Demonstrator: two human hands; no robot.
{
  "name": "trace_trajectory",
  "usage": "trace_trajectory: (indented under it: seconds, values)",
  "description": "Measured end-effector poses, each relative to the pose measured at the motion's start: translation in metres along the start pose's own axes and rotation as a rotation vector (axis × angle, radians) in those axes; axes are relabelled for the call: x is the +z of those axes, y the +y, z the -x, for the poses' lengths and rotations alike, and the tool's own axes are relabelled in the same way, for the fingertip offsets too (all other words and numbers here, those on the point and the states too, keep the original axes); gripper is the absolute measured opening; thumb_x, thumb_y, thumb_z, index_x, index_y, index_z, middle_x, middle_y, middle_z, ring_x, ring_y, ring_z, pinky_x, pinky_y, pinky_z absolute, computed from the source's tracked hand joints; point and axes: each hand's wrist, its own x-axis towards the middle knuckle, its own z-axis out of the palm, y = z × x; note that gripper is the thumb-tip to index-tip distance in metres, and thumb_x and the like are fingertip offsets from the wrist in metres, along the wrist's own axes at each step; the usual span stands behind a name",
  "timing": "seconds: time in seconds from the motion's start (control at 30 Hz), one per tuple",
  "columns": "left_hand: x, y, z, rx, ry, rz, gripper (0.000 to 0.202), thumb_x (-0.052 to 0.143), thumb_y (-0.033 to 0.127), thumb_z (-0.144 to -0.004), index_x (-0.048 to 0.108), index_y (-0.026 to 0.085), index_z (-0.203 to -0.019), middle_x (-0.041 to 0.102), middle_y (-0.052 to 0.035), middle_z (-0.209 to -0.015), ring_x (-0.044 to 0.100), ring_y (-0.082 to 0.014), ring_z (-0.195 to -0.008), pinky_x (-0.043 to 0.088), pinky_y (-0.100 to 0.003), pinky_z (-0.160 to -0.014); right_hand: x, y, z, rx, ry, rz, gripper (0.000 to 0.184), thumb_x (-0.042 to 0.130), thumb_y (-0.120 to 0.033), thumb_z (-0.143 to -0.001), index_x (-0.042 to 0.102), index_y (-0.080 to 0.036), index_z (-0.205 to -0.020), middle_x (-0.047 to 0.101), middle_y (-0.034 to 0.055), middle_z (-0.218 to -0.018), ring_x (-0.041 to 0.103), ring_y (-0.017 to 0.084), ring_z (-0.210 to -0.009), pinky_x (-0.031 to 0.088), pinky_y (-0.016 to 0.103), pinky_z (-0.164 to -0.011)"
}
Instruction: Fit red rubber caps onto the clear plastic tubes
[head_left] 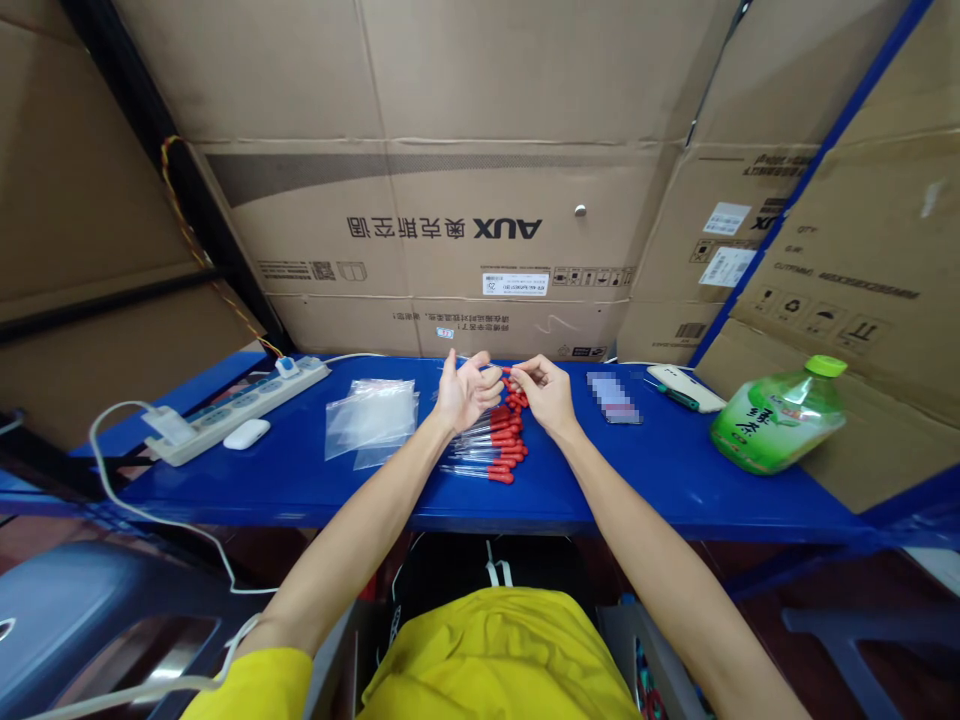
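Note:
My right hand [546,392] pinches a dropper by its red bulb [507,370] above the back of the pile. Its clear tube seems to run left behind my left hand and is hard to make out. My left hand [466,392] is open beside it, palm turned up, thumb apart and fingers loosely bent. Below both hands lies a pile of droppers [501,440] with red bulbs to the right and clear tubes to the left; my left hand and wrist hide part of it. Clear plastic bags [375,420] lie stacked just left of my left forearm.
On the blue table [600,490] stand a power strip [240,405] and a white earphone case [246,433] at left. To the right are a blurred-out card or phone [613,397], a green pen [679,397] on a pale object, and a green bottle [776,420]. Cardboard [450,240] walls the back.

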Motion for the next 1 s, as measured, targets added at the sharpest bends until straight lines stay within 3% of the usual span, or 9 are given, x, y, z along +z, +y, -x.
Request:
trace_trajectory:
  seconds: [0.27,0.8,1.0]
  values:
    - [0.002,-0.0005,0.0007,-0.002,0.046,0.038,0.053,0.029,0.07,-0.099,0.045,0.021,-0.084,0.026,0.0055,-0.06,0.028,-0.0111,-0.045,0.022,-0.02,-0.042,0.0019,0.0003,0.0004,0.013,-0.003,-0.005,0.037,0.077,-0.057,-0.08,0.065,-0.023,-0.082,0.073,0.0036,-0.075,0.069,0.021,-0.069,0.057,0.035,-0.068]
    - [0.0004,0.0007,0.0013,-0.013,0.022,-0.005,0.055,0.027,0.071,-0.099,0.047,0.021,-0.086,0.022,0.0075,-0.058,0.023,-0.0089,-0.04,0.02,-0.02,-0.042,0.0007,0.0017,0.0015,-0.037,-0.002,0.001,0.028,0.075,-0.049,-0.085,0.066,-0.022,-0.084,0.073,0.0034,-0.075,0.069,0.019,-0.067,0.055,0.032,-0.066]
    - [-0.0001,-0.0002,0.0003,0.028,0.004,-0.045,0.055,0.025,0.07,-0.1,0.046,0.021,-0.084,0.021,0.0077,-0.056,0.022,-0.0087,-0.04,0.02,-0.02,-0.043,0.0025,-0.0001,0.0012,-0.008,-0.001,0.004,0.034,0.075,-0.054,-0.083,0.066,-0.022,-0.085,0.073,0.0029,-0.074,0.068,0.019,-0.065,0.056,0.032,-0.064]
